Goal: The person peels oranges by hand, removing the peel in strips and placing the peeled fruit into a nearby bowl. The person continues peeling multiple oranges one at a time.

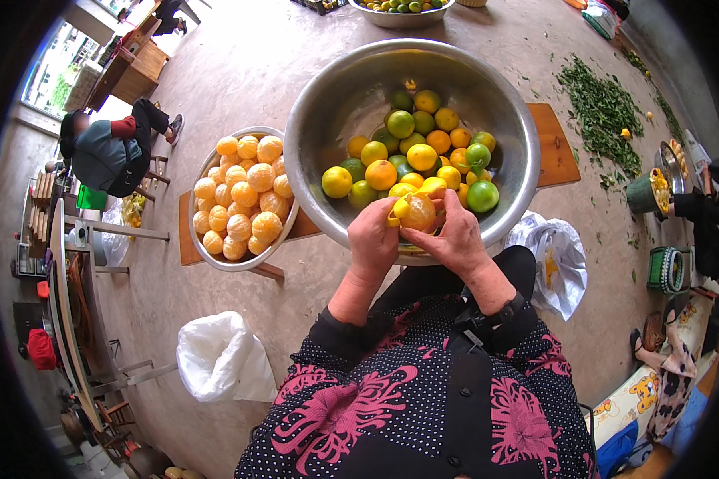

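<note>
Both hands meet over the near rim of a large metal basin [317, 78] that contains unpeeled green, yellow and orange citrus fruits [421, 157]. Between them is a partly peeled citrus fruit [418, 212], its pale segments bare on top. My left hand [374, 233] grips it and a yellow flap of peel [400, 207] at its left side. My right hand [455, 236] holds it from the right, thumb beneath. Left of the basin, a smaller metal bowl [215, 261] is heaped with peeled citrus fruits [244, 194].
A wooden bench [554, 143] runs beneath both vessels. A white plastic bag [224, 359] stands on the floor at left, another bag [566, 269] with peel at right. Leaves [602, 108] lie at upper right. One person [108, 149] sits at left; others are at the right edge.
</note>
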Demonstrator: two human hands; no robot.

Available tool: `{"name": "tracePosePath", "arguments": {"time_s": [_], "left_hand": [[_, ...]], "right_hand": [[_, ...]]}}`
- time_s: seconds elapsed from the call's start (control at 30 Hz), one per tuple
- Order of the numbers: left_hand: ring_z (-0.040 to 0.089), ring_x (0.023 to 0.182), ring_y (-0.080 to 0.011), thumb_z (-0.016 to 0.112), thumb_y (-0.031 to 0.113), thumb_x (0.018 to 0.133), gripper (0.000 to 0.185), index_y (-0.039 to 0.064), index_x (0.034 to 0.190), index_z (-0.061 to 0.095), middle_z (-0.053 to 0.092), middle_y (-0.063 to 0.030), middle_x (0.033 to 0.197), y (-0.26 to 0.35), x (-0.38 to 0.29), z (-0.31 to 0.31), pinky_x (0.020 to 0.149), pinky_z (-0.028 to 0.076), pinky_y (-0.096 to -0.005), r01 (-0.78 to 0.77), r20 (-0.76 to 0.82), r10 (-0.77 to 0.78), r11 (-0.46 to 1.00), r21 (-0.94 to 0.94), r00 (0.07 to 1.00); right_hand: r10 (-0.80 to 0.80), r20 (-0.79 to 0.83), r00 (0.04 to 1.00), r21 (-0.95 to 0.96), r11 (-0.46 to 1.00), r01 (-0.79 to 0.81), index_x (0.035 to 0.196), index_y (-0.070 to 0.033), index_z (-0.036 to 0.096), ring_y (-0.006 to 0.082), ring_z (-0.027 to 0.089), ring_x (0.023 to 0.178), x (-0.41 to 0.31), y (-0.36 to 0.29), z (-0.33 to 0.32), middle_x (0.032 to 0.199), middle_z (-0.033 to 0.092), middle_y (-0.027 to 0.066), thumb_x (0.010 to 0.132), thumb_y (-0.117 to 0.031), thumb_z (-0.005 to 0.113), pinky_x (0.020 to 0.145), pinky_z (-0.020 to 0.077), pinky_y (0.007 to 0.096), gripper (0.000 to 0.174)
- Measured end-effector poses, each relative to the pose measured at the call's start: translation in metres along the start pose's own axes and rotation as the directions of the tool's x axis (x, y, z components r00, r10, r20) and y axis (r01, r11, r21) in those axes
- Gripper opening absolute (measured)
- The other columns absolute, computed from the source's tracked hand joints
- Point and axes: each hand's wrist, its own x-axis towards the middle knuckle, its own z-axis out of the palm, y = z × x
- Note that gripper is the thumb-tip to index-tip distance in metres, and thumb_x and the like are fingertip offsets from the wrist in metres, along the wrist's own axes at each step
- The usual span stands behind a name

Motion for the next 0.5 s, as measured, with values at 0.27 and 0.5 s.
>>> {"name": "tracePosePath", "arguments": {"time_s": [0.27, 0.5], "left_hand": [[0.072, 0.093, -0.0335, 0.07, 0.004, 0.087, 0.021, -0.002, 0.108, 0.069, 0.072, -0.0187, 0.101, 0.002, 0.001, 0.0, 0.085, 0.057, -0.0369, -0.078, -0.005, 0.078, 0.996, -0.045, 0.997], [0.072, 0.095, -0.0315, 0.077, 0.007, 0.087, 0.024, -0.002, 0.108, 0.07, 0.073, -0.0185, 0.104, 0.01, 0.006, 0.001, 0.087, 0.057, -0.0361, -0.06, 0.031, 0.06, 0.998, -0.001, 0.998]], "right_hand": [[-0.078, -0.003, 0.997, 0.299, 0.951, 0.076, 0.122, 0.003, 0.053, 0.0298, 0.073, 0.095, 0.009, 0.017, 0.008, 0.106, 0.07, 0.0223, 0.083, -0.034, 0.084, 0.081, 0.0575, 0.0374, 0.062], [-0.05, 0.034, 0.998, 0.392, 0.919, 0.033, 0.125, 0.003, 0.054, 0.0231, 0.073, 0.1, 0.003, 0.014, -0.001, 0.109, 0.071, 0.0176, 0.085, -0.025, 0.084, 0.084, 0.0583, 0.0332, 0.058]]}}
